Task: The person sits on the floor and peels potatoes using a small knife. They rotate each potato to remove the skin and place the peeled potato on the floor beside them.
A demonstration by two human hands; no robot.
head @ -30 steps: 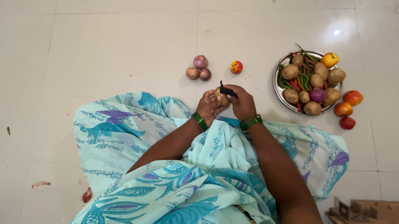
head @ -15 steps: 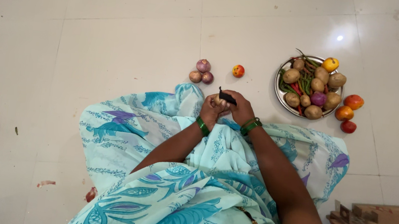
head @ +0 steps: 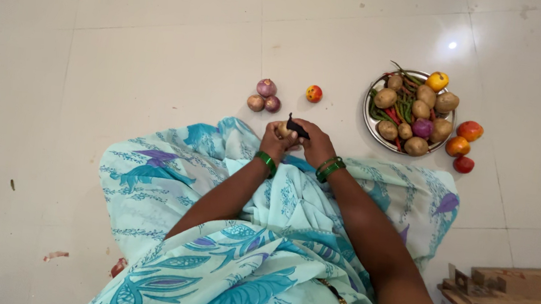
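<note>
Bright, even indoor light from overhead; a small white glare spot on the glossy pale tiled floor (head: 452, 45) beyond the hands; shadows soft and faint; focus sharp throughout; slight wide-angle bending at the edges.

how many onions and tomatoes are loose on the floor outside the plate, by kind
Onions: 3, clustered left of the plate
Tomatoes: 4, one alone near the onions, three right of the plate
Total: 7 loose on the floor
</note>
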